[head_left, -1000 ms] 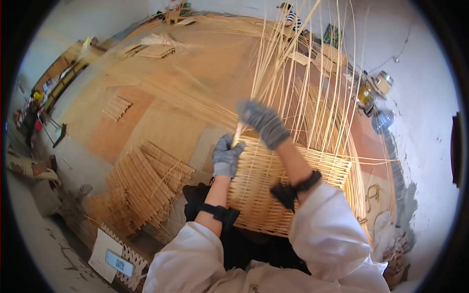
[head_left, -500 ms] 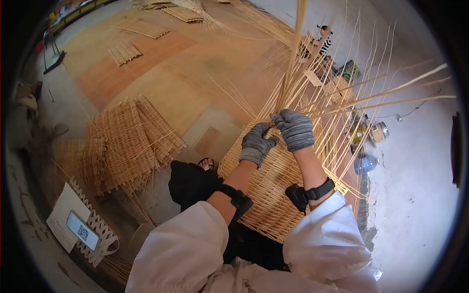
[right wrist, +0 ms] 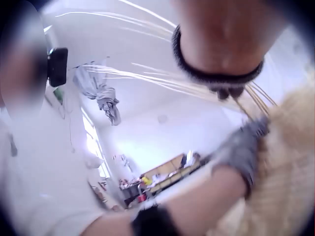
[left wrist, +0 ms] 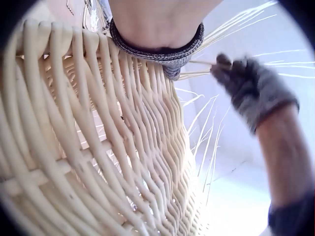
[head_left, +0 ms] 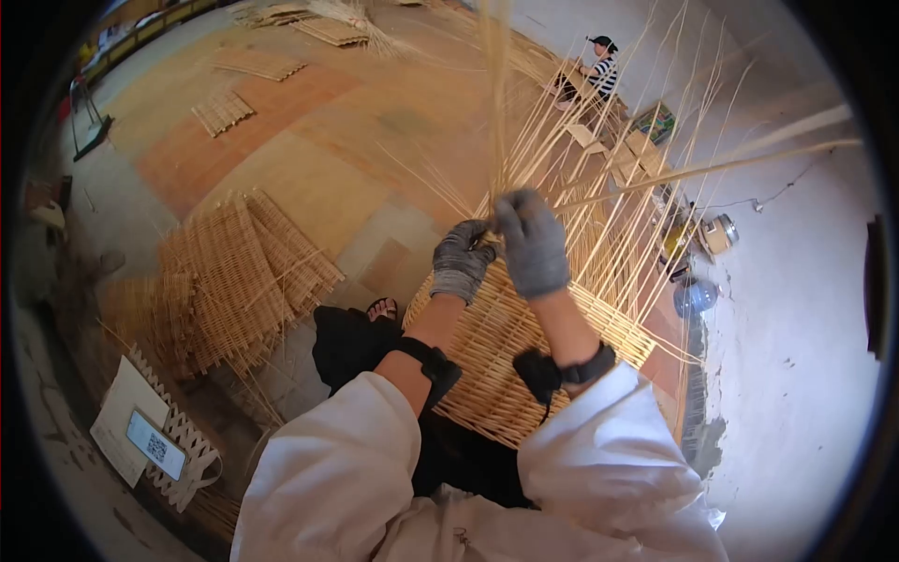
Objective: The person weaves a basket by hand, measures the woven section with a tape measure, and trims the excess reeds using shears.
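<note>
A pale wicker basket [head_left: 496,361] stands tilted before the person's body, long unwoven rods [head_left: 599,220] fanning up from its far edge. At its upper left corner, the gloved left hand [head_left: 462,262] grips the rim. Close beside it, the gloved right hand [head_left: 534,245] pinches a rod, with a blurred upright bundle of rods [head_left: 493,103] rising just above the fingers. In the left wrist view, a thin rod runs from the rim to the fingertips of the right hand [left wrist: 258,88]. The right wrist view has the left hand [right wrist: 236,152] low at the weave.
Woven wicker panels [head_left: 225,281] lie stacked on the floor at left. A phone [head_left: 156,444] rests on white card nearby. Another person [head_left: 599,70] sits at the far wall, near cardboard boxes [head_left: 637,155]. A clear water bottle [head_left: 695,298] stands by the right wall.
The right hand reached across the rods a second ago, then came down beside the left at the rim. Since then it has lifted slightly, and the upright bundle has swung left. The view has shifted.
</note>
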A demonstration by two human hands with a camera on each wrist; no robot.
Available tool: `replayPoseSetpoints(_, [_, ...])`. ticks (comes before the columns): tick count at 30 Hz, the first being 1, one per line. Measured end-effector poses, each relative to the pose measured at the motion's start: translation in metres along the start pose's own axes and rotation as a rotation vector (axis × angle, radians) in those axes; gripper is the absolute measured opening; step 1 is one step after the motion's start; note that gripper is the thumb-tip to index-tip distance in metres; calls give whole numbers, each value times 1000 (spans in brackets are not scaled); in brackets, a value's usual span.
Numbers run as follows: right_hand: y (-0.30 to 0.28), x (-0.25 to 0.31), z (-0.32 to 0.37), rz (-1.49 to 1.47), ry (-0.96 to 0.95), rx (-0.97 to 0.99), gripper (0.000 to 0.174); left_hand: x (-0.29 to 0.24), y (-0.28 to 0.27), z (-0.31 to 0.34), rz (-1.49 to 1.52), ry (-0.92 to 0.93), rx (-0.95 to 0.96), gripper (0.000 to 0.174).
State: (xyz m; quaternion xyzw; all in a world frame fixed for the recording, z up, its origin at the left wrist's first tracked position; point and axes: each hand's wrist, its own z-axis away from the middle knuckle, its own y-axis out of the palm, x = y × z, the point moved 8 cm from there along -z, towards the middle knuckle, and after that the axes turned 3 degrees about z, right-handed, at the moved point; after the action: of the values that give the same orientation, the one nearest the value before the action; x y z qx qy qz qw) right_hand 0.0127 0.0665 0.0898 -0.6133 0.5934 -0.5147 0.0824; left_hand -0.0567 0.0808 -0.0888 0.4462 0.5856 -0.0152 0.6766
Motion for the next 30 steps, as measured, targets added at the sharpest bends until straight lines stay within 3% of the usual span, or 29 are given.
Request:
replayPoseSetpoints(2, [-21,-65,41,-234,116,-128,11,-45,7,23,-294,18,-3,34])
replayPoseSetpoints(3, [-25,-117,58,-678,406,-230,12,-55,10,25,-440,155,-2,34])
replayPoseSetpoints(4, [-17,-153,75,-1131,698,-328,13,-53,8,23,-429,119,-20,36])
replayPoseSetpoints(6, [-25,-170,89,-1138,774,-366,14,-50,9,24,-414,33,-43,39])
replayPoseSetpoints(9, [-30,-184,93,-1140,857,-379,15,-68,17,8,-671,-221,0,46])
replayPoseSetpoints(10, [-34,-187,92,-1131,881,-377,16,-62,24,-3,-822,-245,106,49])
replayPoseSetpoints(11, [-38,-186,83,-1046,834,-307,20,-54,29,-15,-971,-266,213,53])
replayPoseSetpoints(12, [-50,-185,56,-707,584,-170,20,-46,35,-24,-1123,-286,318,57])
replayPoseSetpoints(14, [-53,-188,-2,-316,306,-111,20,-40,27,-24,-1060,-326,156,56])
replayPoseSetpoints(15, [-48,-184,-36,-256,275,-173,21,-36,23,-21,-1024,-360,55,54])
replayPoseSetpoints(16, [-31,-183,-77,237,127,-140,25,-33,19,-17,-986,-392,-46,53])
replayPoseSetpoints(18, [-29,-175,-86,501,42,-196,28,-48,32,-11,-982,-417,-31,50])
replayPoseSetpoints(21, [-79,-178,7,-168,239,-475,26,-49,30,-9,-942,-407,-106,48])
replayPoseSetpoints(24, [-68,-206,106,-961,618,-610,18,-43,30,-3,-1041,-468,-154,51])
replayPoseSetpoints(25, [-67,-206,116,-1057,657,-536,19,-52,37,5,-1024,-350,-154,50])
replayPoseSetpoints(27, [-77,-199,117,-1252,675,-394,22,-96,35,65,-858,529,-411,48])
replayPoseSetpoints(29, [-77,-195,114,-1435,620,-477,27,-104,78,89,-863,696,121,44])
replayPoseSetpoints(30, [-71,-193,119,-1518,615,-502,29,-94,88,89,-934,645,204,42])
